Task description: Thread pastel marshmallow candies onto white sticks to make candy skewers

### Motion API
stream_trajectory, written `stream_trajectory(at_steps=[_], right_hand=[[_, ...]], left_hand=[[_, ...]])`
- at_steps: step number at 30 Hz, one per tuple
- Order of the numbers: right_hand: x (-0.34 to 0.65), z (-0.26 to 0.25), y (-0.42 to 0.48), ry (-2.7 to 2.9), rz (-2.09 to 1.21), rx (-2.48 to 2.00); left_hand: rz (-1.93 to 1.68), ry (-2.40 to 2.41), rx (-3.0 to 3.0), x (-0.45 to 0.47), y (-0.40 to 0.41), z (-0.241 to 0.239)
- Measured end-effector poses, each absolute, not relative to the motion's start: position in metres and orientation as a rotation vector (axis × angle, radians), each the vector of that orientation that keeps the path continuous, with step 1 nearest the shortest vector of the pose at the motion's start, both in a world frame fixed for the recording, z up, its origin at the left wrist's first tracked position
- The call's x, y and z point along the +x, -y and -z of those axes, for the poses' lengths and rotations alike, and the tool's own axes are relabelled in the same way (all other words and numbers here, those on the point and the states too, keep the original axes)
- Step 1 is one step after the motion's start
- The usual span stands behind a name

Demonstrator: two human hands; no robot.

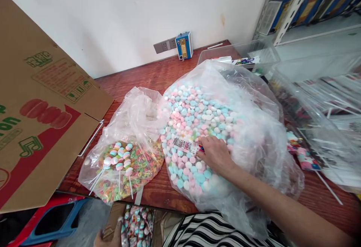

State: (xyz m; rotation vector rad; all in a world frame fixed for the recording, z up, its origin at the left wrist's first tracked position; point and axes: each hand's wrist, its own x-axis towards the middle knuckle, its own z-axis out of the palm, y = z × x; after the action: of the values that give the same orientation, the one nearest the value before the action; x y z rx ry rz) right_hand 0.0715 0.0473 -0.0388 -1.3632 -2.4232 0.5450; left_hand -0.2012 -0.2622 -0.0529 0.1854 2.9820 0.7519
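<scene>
My right hand (216, 152) is closed over one end of a small printed plastic wrapper (184, 144), with a coloured picture beside the fingertips. Both lie over a large clear bag (248, 126) of pink, blue and white marshmallow candies (194, 115). At the bottom edge, my left hand (109, 237) is partly in view, thumb and finger apart. It is beside a cardboard box holding wrapped marshmallow lollipops (138, 224). Left of the large bag lies a bag of ring-shaped gummies (145, 160), with several unwrapped marshmallow lollipops (120, 158) on top.
A tall carton (47, 100) stands at the left. Clear plastic bins (310, 104) line the right side, with a wrapped lollipop (307, 158) nearby. A small blue device (184, 46) is by the wall socket (165, 46). The wooden tabletop (126, 76) ends before my lap.
</scene>
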Motion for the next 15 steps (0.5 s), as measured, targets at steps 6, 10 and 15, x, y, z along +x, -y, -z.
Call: stream_trajectory(at_steps=[6,10,15], right_hand=[[0.074,0.024,-0.051,2.296,-0.735,-1.202],[0.078,-0.010,-0.048,2.050,-1.011,-1.019],[0.093,-0.039,-0.039,1.661,-1.405,-1.012]], left_hand=[[-1.355,-2.332,0.416,-0.148,0.184,0.012],[-1.158,-1.347,0.436,-0.079,0.102,-0.001],[-1.329,-0.599,0.367,-0.012,0.034,0.000]])
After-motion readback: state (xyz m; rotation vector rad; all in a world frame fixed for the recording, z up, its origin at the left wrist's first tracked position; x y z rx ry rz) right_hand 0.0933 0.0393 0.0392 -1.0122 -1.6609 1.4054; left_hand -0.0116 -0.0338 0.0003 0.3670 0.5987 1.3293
